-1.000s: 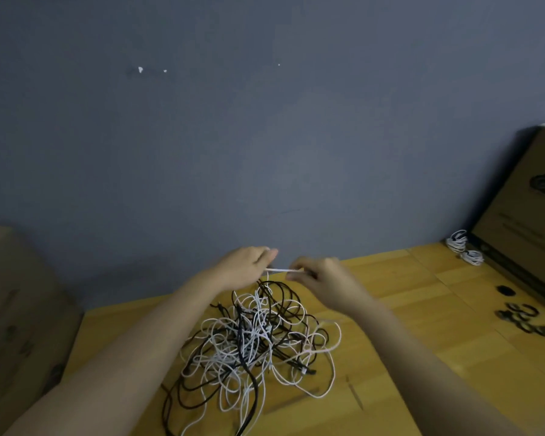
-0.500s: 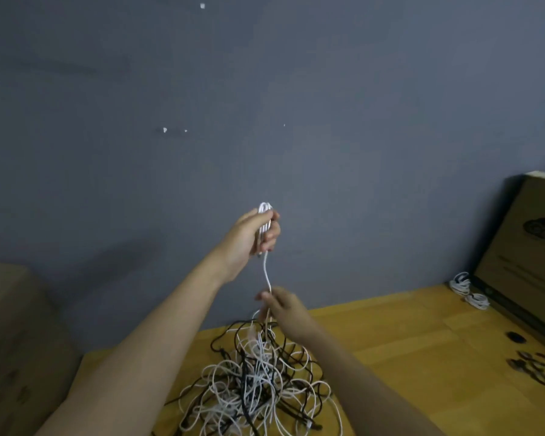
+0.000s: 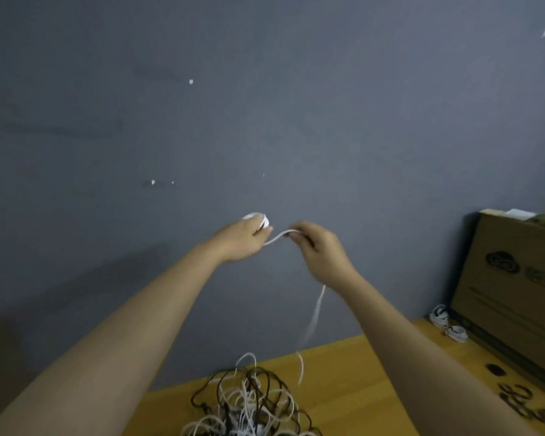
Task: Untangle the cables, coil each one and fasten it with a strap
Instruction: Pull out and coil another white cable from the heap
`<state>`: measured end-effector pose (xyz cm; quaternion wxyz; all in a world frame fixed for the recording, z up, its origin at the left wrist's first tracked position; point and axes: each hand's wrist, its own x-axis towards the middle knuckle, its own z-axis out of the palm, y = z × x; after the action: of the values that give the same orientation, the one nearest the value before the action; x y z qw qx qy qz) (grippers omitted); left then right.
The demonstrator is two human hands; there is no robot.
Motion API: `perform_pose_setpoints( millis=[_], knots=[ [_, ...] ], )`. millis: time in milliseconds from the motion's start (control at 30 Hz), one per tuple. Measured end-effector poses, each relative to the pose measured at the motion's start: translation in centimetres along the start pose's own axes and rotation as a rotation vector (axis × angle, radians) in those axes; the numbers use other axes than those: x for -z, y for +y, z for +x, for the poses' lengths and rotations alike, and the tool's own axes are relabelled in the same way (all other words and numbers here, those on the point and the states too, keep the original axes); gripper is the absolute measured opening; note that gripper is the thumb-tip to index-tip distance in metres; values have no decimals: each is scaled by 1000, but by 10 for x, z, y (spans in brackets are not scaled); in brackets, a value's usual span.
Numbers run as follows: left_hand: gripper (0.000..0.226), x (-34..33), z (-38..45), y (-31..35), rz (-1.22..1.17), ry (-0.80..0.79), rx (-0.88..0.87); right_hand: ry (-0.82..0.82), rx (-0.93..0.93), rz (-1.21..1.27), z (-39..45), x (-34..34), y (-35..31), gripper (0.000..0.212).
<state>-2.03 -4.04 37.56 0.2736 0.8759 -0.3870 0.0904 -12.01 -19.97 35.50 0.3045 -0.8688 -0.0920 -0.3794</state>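
Nearest me the tangled pile (image 3: 249, 404) of black and white cables sits on the wooden table (image 3: 343, 388), so most work remains. Above it, my right hand (image 3: 320, 250) pinches the white cable (image 3: 317, 309) trailing up from the pile, and my left hand (image 3: 241, 239) grips its small started coil (image 3: 260, 219). Two strapped coils (image 3: 447, 325) lie far right. Half a second ago my right hand was low at the pile; now it is level with the left.

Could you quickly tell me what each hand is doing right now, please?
Left hand: grips a small coil of the white cable.
Right hand: pinches the same white cable, which trails down toward the tangle.
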Motion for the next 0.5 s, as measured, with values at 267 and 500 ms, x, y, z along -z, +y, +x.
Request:
perform_pose_setpoints(
  millis=[267,500],
  knots=[
    [45,27,-31,55,-705,-210,-152,-59,-269,444,35,26,-16,22],
    [32,7,-40,49,-1333,20,-116,-90,-522,623,-47,-65,-3,30]
  ],
)
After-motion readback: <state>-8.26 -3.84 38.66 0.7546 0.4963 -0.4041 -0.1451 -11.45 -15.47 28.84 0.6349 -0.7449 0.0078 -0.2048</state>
